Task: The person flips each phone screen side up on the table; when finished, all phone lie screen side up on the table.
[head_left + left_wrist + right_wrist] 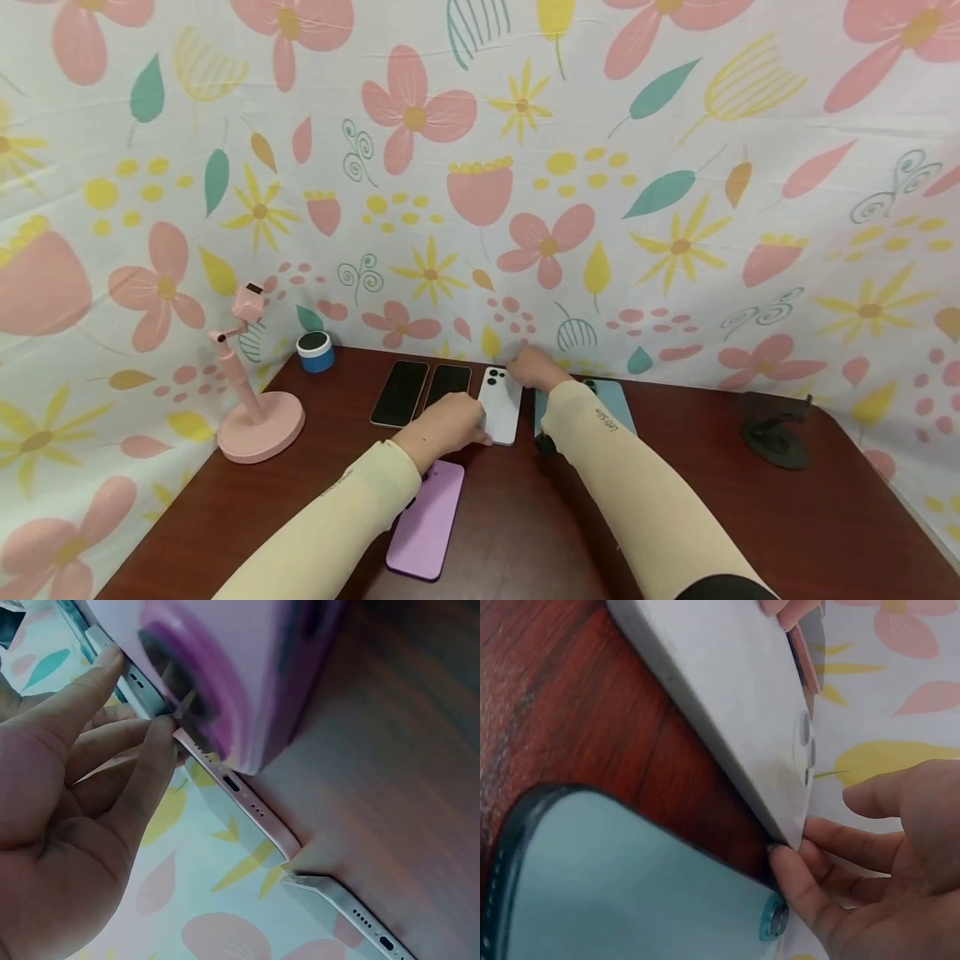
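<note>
Head view: white phone (501, 417) lies between left hand (446, 421) and right hand (538, 368)

We see the left fingers curled in close, gripping the phone's near-left corner; the right fingers, only slightly parted, pinch its far-right corner. Neither hand is nearer, since both touch it. From the left fingers it lies rightward and toward the tabletop's (517, 533) far edge; from the right fingers, leftward and away from that edge. Its long axis runs toward the far edge, camera end leading. Just beside it, on the right-edge side, we find a teal phone (617, 402); on the left-edge side, dark-screened phones (401, 393). Nearer us lies a lilac phone (429, 525). Farther out, we have a blue jar (317, 360) by the far-left corner.
</note>
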`<state>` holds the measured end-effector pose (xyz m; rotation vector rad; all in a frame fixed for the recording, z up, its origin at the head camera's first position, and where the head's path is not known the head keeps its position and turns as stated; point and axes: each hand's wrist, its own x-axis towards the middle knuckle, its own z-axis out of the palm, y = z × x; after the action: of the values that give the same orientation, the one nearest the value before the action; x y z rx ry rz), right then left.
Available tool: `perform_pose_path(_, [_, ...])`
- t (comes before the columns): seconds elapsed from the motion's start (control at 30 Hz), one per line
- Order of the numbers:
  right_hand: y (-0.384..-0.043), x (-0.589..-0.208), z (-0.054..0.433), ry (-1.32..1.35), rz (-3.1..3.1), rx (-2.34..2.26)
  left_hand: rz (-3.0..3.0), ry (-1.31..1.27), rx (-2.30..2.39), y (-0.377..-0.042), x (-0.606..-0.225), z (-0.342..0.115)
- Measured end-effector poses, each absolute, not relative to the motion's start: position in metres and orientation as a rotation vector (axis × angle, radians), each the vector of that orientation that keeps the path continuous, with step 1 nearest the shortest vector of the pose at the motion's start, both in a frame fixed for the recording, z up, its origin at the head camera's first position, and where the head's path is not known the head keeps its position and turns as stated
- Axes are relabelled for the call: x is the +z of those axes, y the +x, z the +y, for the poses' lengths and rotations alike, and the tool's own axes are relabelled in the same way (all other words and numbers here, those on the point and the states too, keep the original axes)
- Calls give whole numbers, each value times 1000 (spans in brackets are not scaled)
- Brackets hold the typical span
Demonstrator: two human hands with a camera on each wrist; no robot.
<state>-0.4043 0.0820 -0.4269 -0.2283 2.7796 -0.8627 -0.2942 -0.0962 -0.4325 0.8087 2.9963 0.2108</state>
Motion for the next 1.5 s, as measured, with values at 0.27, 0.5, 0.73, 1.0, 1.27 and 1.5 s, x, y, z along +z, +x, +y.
perform_pose_path(0.27, [-410,-432,83,-204,2825,-892,3008,902,102,-297,-436,-96])
perform_pose_path(0.5, [-413,-436,83,-209,2839,-858,2999,959,-10,-299,-440,-99])
perform_pose_path(0.73, [-414,-434,82,-197,2843,-921,3001,984,-32,-300,-440,-101])
perform_pose_path(1.0, [-413,-432,84,-133,2766,-994,2982,953,12,-298,-437,-102])
perform_pose_path(1.27, [-409,-428,90,-137,2650,-1149,2978,944,38,-295,-432,-104])
perform_pose_path(1.5, [-409,-428,92,-102,2581,-1201,2976,933,54,-294,-433,-103])
